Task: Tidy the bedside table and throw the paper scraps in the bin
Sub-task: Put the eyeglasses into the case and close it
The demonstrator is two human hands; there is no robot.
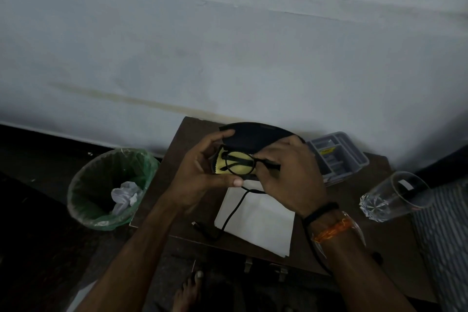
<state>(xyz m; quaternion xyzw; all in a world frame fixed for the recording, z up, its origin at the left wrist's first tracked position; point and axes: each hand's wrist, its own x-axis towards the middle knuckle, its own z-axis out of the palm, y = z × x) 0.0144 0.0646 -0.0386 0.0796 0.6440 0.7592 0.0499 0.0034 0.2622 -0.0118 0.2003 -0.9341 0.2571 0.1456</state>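
Brown bedside table: left hand grips open black case, right hand pinches black-framed glasses; crumpled paper in green-lined bin, 9 o'clock; white sheet remains.

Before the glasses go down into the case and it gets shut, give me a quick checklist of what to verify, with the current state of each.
1. Case open: ok. The black glasses case has its flap raised, held by the left hand.
2. Grip on the glasses: ok. The right hand pinches the black glasses over the opening.
3. Temples folded: cannot tell, the right hand hides part of the frame.
4. Yellow cloth inside the case: ok, it lies under the lenses.
5. Black cable clear of the case: ok, it lies below on the white paper.
6. Bin in reach of the table: ok.
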